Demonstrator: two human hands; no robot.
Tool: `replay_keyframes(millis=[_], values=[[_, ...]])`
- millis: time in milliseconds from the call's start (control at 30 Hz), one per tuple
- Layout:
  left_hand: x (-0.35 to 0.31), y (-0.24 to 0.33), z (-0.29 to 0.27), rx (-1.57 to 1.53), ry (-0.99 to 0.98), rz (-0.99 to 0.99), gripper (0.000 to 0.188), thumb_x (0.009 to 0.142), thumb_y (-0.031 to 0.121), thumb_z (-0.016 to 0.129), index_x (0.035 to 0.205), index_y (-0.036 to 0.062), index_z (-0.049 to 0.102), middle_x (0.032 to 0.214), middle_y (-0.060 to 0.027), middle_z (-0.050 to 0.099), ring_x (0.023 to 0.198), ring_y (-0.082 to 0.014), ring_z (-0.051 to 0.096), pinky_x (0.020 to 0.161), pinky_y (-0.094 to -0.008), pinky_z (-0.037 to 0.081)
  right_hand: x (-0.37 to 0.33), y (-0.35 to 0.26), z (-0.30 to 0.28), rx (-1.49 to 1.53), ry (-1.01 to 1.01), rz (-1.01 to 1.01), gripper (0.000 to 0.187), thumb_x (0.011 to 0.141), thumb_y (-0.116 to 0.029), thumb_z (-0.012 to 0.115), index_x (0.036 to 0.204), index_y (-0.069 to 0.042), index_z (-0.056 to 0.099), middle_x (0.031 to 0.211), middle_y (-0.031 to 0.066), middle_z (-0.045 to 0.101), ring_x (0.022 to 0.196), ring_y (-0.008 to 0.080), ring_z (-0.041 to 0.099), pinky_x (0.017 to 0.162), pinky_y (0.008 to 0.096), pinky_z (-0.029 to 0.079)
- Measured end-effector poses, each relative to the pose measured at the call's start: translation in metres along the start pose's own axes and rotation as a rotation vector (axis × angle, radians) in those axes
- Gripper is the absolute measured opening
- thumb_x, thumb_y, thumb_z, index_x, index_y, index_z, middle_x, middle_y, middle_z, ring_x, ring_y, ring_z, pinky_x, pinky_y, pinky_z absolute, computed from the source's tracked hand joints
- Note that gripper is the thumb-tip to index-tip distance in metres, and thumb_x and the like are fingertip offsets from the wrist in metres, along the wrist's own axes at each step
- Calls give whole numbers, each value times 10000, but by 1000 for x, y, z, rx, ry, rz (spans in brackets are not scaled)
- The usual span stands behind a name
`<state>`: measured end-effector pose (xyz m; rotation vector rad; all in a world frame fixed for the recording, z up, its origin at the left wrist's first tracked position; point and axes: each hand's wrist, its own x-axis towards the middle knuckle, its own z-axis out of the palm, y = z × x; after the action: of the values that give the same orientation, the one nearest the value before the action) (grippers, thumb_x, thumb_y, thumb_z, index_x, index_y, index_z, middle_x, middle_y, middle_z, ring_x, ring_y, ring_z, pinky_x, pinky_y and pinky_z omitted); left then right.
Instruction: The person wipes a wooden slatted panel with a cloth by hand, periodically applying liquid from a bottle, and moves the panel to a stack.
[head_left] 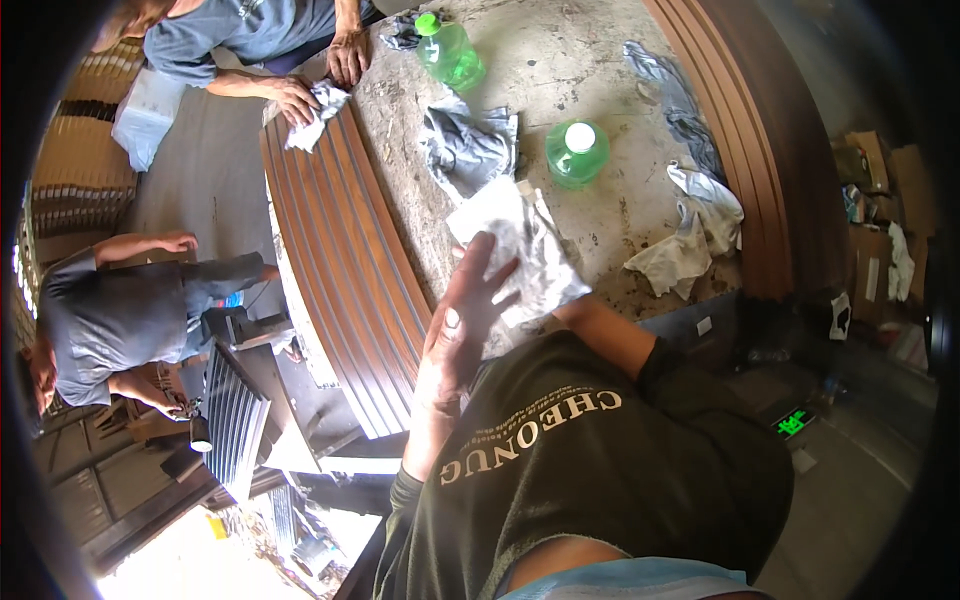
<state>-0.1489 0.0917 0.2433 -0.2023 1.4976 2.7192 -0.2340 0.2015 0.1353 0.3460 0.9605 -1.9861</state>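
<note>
My left hand (pixel 462 325) is raised with its fingers spread, and it overlaps a crumpled white cloth (pixel 540 255). I cannot tell whether its fingertips touch the cloth. My right forearm (pixel 612 333) reaches to the cloth's lower right edge, where the cloth hides my right hand and its fingers. Just beyond the white cloth lies a grey-blue rag (pixel 468 145) on the worn table (pixel 600 85). A green bottle with a white cap (pixel 577 155) stands to the right of that rag. Left of my left hand is a brown ribbed panel (pixel 345 250) along the table's edge.
Across the table, a co-worker's hand (pixel 295 100) presses a white rag (pixel 320 112) on the panel's far end. A green-capped bottle (pixel 450 55) stands nearby. More rags (pixel 700 225) lie at right, beside stacked brown panels (pixel 735 130). Another person (pixel 120 320) stands at left, near a ribbed panel (pixel 236 420).
</note>
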Motion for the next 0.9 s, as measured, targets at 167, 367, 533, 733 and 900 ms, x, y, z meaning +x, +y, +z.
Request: replay_keyframes(millis=[167, 367, 533, 733, 900], values=[[10, -10, -24, 1045, 319, 214, 647, 917, 383, 477, 1394, -3, 271, 1471, -191, 211, 1340, -310, 258, 1086, -446, 214, 32, 30, -35, 335, -578, -251, 582, 972, -387, 281, 1446, -88, 124, 1475, 127, 216, 1347, 230, 252, 1091, 391, 251], [21, -69, -14, 1640, -137, 117, 818, 800, 534, 551, 1437, 128, 237, 1482, -145, 216, 1383, -350, 114, 1098, -552, 38, 26, 41, -41, 673, -707, -259, 553, 969, -376, 285, 1420, -75, 174, 1431, 106, 286, 1302, 215, 314, 1087, 373, 270], [60, -53, -11, 1256, -140, 350, 519, 773, 195, 680, 1230, 30, 498, 1263, -191, 490, 1127, -330, 521, 969, -474, 421, 11, 28, -91, 399, -382, -358, 496, 964, -296, 335, 1380, -43, 244, 1367, 108, 355, 1238, 218, 385, 1049, 371, 330], [110, -66, 8, 1138, 39, 277, 438, 765, 117, 674, 1152, 3, 507, 1140, -193, 546, 1022, -315, 543, 864, -379, 449, 31, 30, -158, -1231, 311, -841, 429, 957, -202, 395, 1331, -3, 328, 1290, 110, 437, 1161, 222, 470, 1003, 369, 402], [78, -89, 34, 812, -66, 68, 271, 807, 161, 650, 992, -18, 564, 849, -120, 633, 742, -215, 612, 688, -328, 490, 4, 13, -108, -132, -135, -762, 481, 973, -291, 374, 1377, -46, 279, 1333, 98, 398, 1179, 201, 439, 1007, 324, 371]])
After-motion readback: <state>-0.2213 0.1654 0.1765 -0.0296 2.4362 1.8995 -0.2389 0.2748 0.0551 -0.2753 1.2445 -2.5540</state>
